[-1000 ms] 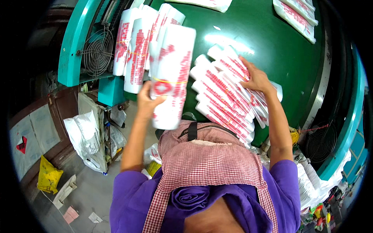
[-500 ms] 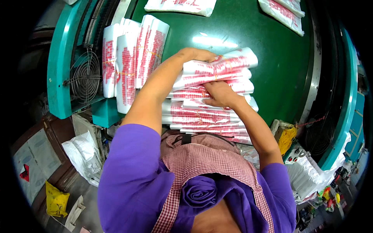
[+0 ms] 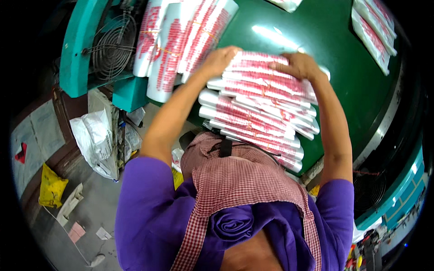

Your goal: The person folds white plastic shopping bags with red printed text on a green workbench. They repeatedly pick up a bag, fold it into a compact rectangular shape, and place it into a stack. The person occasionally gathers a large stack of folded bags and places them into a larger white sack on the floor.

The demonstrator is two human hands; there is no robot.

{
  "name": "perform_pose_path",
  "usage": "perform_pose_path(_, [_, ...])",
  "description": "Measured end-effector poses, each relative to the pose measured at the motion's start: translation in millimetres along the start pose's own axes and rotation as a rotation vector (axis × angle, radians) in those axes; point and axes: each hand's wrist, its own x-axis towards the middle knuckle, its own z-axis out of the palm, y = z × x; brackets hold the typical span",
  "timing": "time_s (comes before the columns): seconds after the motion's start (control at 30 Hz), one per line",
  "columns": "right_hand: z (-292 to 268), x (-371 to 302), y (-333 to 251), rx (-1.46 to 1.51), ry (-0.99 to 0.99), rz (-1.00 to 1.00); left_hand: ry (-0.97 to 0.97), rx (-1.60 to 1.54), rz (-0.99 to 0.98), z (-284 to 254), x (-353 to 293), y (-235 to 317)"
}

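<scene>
Folded bundles of white plastic bags (image 3: 253, 113) with red print, tied round the middle with thin bands, lie in an overlapping pile against my apron. My left hand (image 3: 221, 61) is closed round the left end of the farthest bundle (image 3: 260, 58). At that bundle's right end, my right hand (image 3: 300, 67) grips it, thumb across the top and fingers over the far side, partly hidden. Slight motion blur softens both hands. Left of my left forearm, several more tied bag bundles (image 3: 172, 49) lie side by side, pointing away from me.
The pile rests on a green table surface (image 3: 348, 113). White bag packs (image 3: 370, 34) lie at its far right. A teal machine frame with a round wire fan guard (image 3: 113, 47) stands on the left. A white sack (image 3: 92, 142) and yellow bag (image 3: 52, 185) are below.
My right hand has left the middle of the pile for the far bundle's right end. My left hand has shifted to its left end. The view has turned, and the pile looks more slanted.
</scene>
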Motion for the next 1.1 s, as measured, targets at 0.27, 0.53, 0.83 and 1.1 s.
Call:
perform_pose_path(0.27, [15,-25,-14,0.022,0.157,0.099,0.801,0.874,-0.029,-65,-111,-31])
perform_pose_path(0.53, [19,-26,-12,0.034,0.192,0.125,0.701,0.038,0.074,-144,-114,-19])
perform_pose_path(0.83, [25,-27,-15,0.009,0.269,0.12,0.611,0.791,-0.12,-141,-54,0])
perform_pose_path(1.1, [30,-33,-19,0.029,0.318,-0.008,0.207,0.549,0.613,17,42,80])
